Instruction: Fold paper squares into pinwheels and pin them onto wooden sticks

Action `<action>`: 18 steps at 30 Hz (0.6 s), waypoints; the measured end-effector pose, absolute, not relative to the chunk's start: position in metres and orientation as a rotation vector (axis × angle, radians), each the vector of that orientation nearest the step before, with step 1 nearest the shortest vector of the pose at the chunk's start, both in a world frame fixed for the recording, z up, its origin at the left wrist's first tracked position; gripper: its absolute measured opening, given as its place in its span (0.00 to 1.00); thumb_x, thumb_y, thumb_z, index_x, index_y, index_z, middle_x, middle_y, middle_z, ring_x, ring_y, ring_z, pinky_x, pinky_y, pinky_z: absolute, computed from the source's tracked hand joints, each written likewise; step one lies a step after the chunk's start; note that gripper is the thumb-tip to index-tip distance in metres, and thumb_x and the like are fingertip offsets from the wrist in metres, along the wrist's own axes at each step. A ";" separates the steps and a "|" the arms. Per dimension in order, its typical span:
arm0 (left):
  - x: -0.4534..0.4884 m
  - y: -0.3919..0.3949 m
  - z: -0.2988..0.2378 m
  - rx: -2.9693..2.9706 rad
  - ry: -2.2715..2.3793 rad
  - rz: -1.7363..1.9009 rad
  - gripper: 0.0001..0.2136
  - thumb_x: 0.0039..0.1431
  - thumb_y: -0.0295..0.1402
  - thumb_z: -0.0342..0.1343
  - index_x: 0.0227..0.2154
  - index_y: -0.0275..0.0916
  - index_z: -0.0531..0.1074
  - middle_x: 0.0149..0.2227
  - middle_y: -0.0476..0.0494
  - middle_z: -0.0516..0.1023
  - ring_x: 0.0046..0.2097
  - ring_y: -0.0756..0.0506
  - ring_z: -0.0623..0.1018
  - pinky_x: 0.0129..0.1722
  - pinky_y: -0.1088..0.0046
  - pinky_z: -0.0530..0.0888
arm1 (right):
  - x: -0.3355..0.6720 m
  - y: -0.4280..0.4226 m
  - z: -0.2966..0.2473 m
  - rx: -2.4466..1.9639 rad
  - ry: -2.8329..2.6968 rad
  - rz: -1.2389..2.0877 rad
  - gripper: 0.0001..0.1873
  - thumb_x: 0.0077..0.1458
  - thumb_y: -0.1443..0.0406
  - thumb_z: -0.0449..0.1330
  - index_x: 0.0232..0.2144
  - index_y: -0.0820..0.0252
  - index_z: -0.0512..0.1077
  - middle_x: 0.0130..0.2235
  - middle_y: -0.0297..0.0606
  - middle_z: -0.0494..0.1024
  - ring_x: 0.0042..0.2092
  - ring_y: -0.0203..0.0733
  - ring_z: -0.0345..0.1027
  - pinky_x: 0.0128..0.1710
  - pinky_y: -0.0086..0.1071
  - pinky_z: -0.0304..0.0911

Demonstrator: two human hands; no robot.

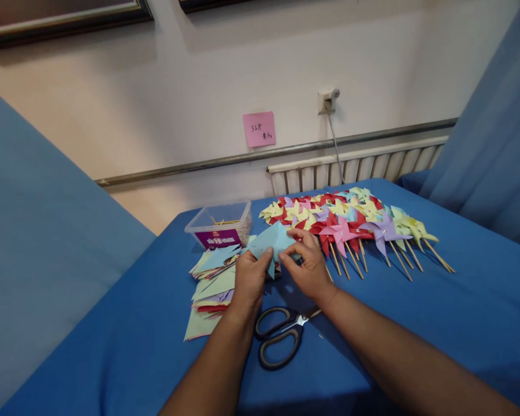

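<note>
A light blue paper pinwheel (pixel 268 238), partly folded, is held up between my two hands over the table. My left hand (pixel 250 276) grips its lower left part, thumb pressed on the paper near the middle. On the other side my right hand (pixel 309 263) pinches the paper with thumb and fingers; some of the fold is hidden behind the fingers. Scissors with dark handles (pixel 281 338) lie on the cloth below my hands, their blade tips partly covered by my right forearm. Stacks of coloured paper squares (pixel 210 294) sit left of my left hand.
A clear plastic box (pixel 219 222) holding thin sticks stands behind the paper stacks. Many finished pinwheels on sticks (pixel 341 232) are heaped at the back right. Blue cloth covers the table (pixel 416 323); a radiator (pixel 355 169) and a wall socket (pixel 327 102) are beyond it.
</note>
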State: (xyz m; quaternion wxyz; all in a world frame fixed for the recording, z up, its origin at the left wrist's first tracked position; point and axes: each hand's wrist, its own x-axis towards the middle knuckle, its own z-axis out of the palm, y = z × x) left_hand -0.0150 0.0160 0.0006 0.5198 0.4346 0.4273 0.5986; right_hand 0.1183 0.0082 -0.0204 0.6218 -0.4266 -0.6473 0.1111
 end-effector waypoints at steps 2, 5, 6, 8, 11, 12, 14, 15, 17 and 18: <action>-0.015 0.016 0.000 1.058 1.041 1.411 0.16 0.43 0.37 0.69 0.34 0.34 0.79 0.23 0.48 0.78 0.22 0.50 0.73 0.29 0.72 0.72 | 0.119 0.010 -0.021 -0.994 -1.470 0.274 0.06 0.54 0.65 0.62 0.25 0.55 0.73 0.49 0.42 0.72 0.54 0.49 0.64 0.54 0.46 0.60; -0.015 0.016 0.000 1.081 1.072 1.392 0.14 0.43 0.38 0.69 0.31 0.34 0.78 0.20 0.49 0.75 0.22 0.50 0.72 0.29 0.72 0.72 | 0.119 0.011 -0.022 -1.010 -1.457 0.279 0.06 0.53 0.65 0.62 0.24 0.55 0.73 0.48 0.42 0.73 0.53 0.49 0.65 0.53 0.45 0.61; -0.015 0.015 0.000 1.086 1.082 1.388 0.14 0.42 0.38 0.69 0.31 0.34 0.78 0.20 0.49 0.75 0.22 0.50 0.72 0.28 0.73 0.71 | 0.119 0.011 -0.023 -1.018 -1.452 0.278 0.06 0.53 0.65 0.62 0.24 0.55 0.73 0.48 0.42 0.74 0.53 0.49 0.65 0.53 0.45 0.61; -0.015 0.015 0.001 1.091 1.096 1.381 0.15 0.42 0.38 0.69 0.31 0.34 0.78 0.20 0.49 0.75 0.23 0.50 0.72 0.27 0.74 0.71 | 0.119 0.012 -0.023 -1.036 -1.442 0.279 0.07 0.53 0.65 0.62 0.24 0.55 0.72 0.47 0.42 0.74 0.52 0.49 0.66 0.53 0.45 0.61; -0.013 0.014 0.001 1.099 1.098 1.371 0.16 0.43 0.38 0.68 0.33 0.34 0.78 0.22 0.49 0.76 0.24 0.50 0.72 0.27 0.74 0.70 | 0.119 0.012 -0.024 -1.049 -1.435 0.284 0.07 0.53 0.65 0.62 0.24 0.55 0.72 0.46 0.42 0.75 0.51 0.49 0.67 0.51 0.45 0.62; -0.013 0.014 0.001 1.101 1.097 1.371 0.16 0.43 0.38 0.68 0.33 0.34 0.78 0.23 0.48 0.76 0.24 0.50 0.72 0.27 0.74 0.70 | 0.119 0.012 -0.024 -1.048 -1.433 0.282 0.07 0.53 0.65 0.62 0.24 0.55 0.72 0.46 0.42 0.75 0.50 0.49 0.67 0.51 0.45 0.62; -0.013 0.013 0.000 1.100 1.095 1.369 0.15 0.43 0.38 0.68 0.33 0.34 0.78 0.24 0.48 0.77 0.24 0.50 0.73 0.27 0.74 0.70 | 0.119 0.012 -0.024 -1.050 -1.433 0.279 0.07 0.53 0.65 0.62 0.24 0.55 0.72 0.46 0.42 0.75 0.50 0.49 0.67 0.51 0.45 0.62; -0.013 0.013 0.000 1.096 1.093 1.367 0.15 0.42 0.38 0.68 0.32 0.34 0.78 0.24 0.48 0.77 0.24 0.49 0.73 0.27 0.74 0.70 | 0.119 0.012 -0.024 -1.053 -1.433 0.278 0.07 0.53 0.65 0.62 0.24 0.55 0.72 0.46 0.42 0.75 0.50 0.49 0.67 0.51 0.46 0.62; -0.013 0.014 -0.001 1.086 1.098 1.359 0.15 0.41 0.38 0.69 0.32 0.34 0.78 0.24 0.47 0.77 0.24 0.49 0.73 0.27 0.73 0.70 | 0.119 0.012 -0.024 -1.064 -1.429 0.283 0.07 0.53 0.65 0.63 0.24 0.55 0.72 0.45 0.42 0.75 0.50 0.49 0.67 0.51 0.46 0.62; -0.013 0.014 -0.001 1.081 1.102 1.356 0.15 0.41 0.38 0.69 0.31 0.34 0.78 0.24 0.47 0.78 0.24 0.49 0.73 0.27 0.73 0.70 | 0.119 0.012 -0.024 -1.067 -1.427 0.288 0.07 0.53 0.65 0.62 0.24 0.55 0.72 0.45 0.42 0.75 0.50 0.49 0.67 0.51 0.46 0.62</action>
